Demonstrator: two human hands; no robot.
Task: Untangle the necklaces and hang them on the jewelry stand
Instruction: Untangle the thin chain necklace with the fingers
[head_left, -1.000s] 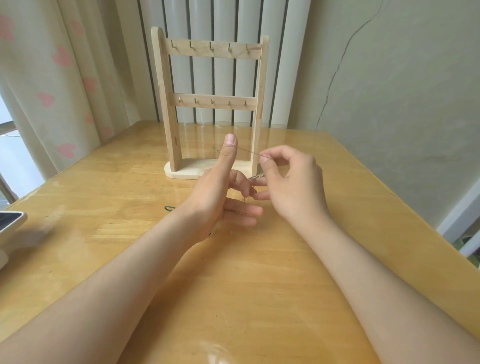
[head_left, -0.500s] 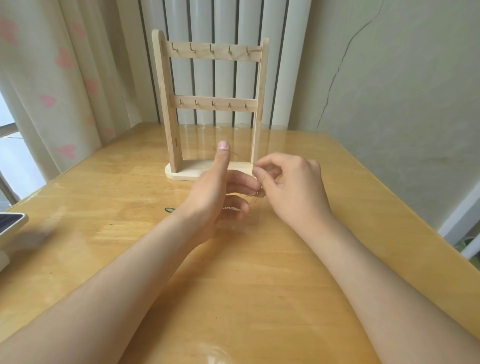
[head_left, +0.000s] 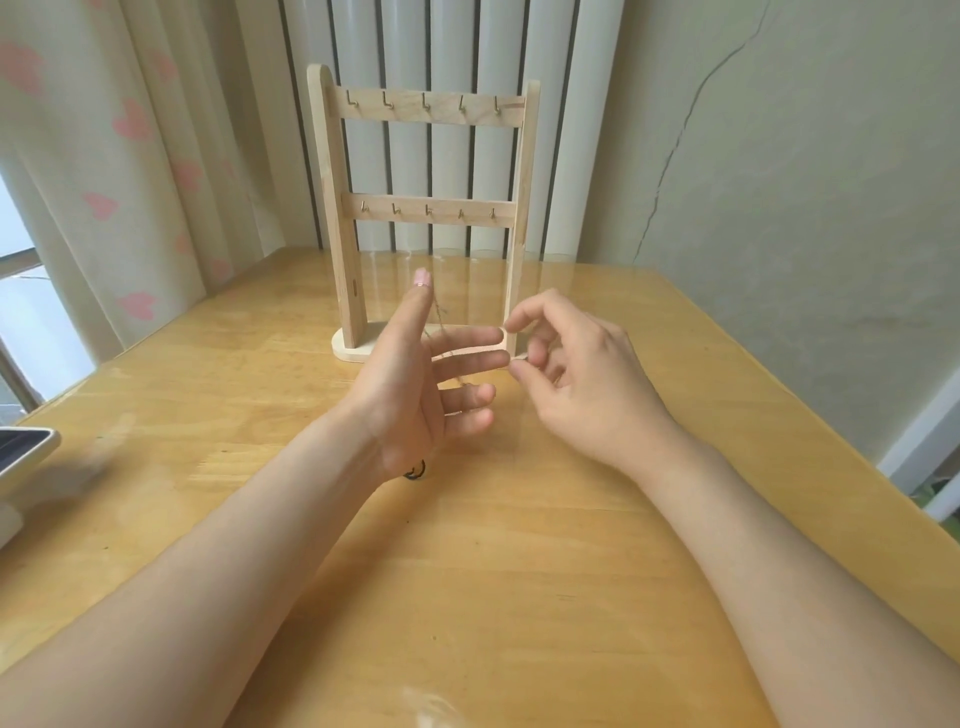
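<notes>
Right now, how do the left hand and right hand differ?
The left hand has straight fingers, thumb up; the right hand has curled fingers. A thin chain drapes across the left hand; whether the right hand pinches it is unclear. Both hover above the table, before the jewelry stand.

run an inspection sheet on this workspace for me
surface: glossy wooden table.
job's things: wooden jewelry stand upright toward the far side, hooks all bare; thin chain draped from the left thumb across the left fingers; dark loop on the table under the left wrist, likely another necklace.
clutter: white-edged device at the left edge, cut off by the frame.
grippers: left hand open, thumb up, fingers straight; right hand fingers curled beside the left fingertips, grip on chain unclear.
cables: nothing seen.
surroundings: heart-print curtain left, ribbed white panel behind, cracked wall right.
</notes>
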